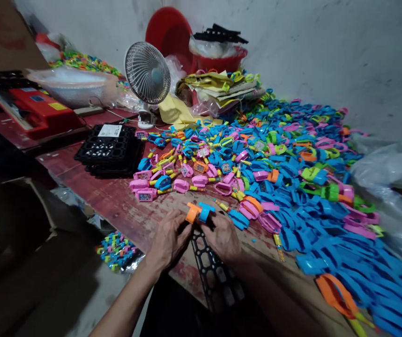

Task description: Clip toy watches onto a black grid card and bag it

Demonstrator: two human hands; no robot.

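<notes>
My left hand (171, 238) is closed, its fingertips pinching an orange plastic band (193, 213). Close beside it, my right hand (224, 238) pinches a blue plastic band (204, 213). The two bands meet or nearly meet between the hands; whether they are joined I cannot tell. Below the hands a black plastic tray with holes (211, 269) slopes down toward my lap. Just beyond my fingers lie pink watch-shaped plastic bands (181, 186) with small picture faces, some with yellow tubes attached.
A large heap of blue bands (302, 210) covers the table's right side. Stacked black trays (109, 150) stand at left, near a fan (148, 72) and a red machine (42, 112). A bag of colourful pieces (118, 250) sits low at left. Clear plastic sheeting (390, 187) borders the heap.
</notes>
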